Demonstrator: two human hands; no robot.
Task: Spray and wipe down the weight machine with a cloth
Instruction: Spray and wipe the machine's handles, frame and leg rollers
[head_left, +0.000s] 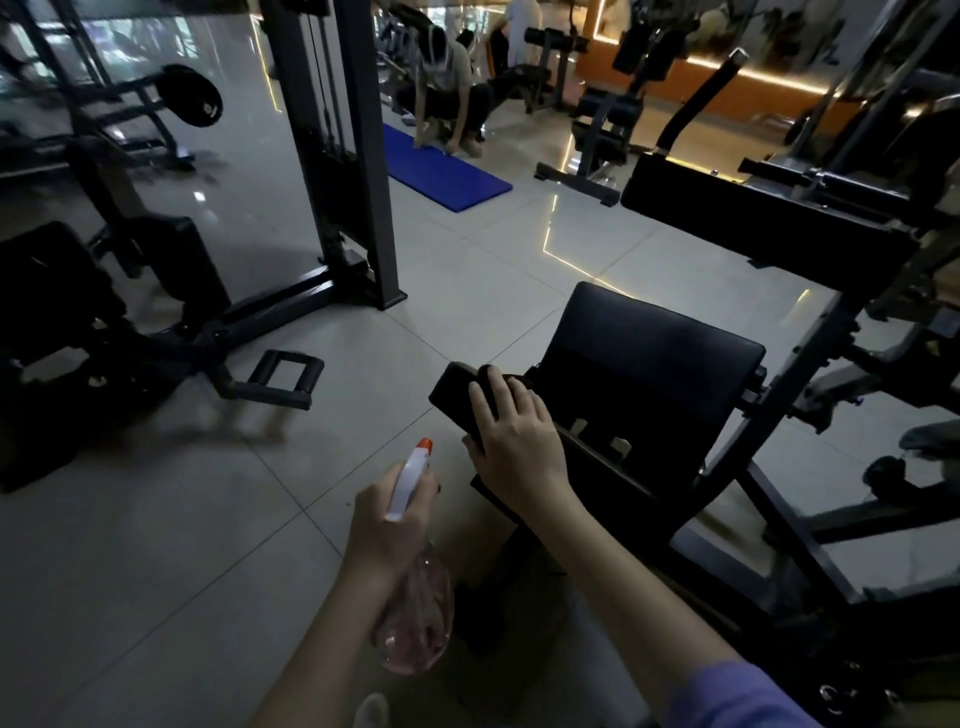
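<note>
Wiping step: right hand (511, 431), fingers flat together, presses the small black pad (452, 391). Left hand (387, 525) grips the clear white-headed spray bottle (415, 603); the black seat cushion (649, 353) probably needs spraying next.

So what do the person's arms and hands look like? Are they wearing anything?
No gloves. The left hand and the right hand are both bare, and no rings or watch show. The right arm has a short lilac-purple fabric sleeve up near the shoulder. The left arm is bare as far as the picture shows.
</note>
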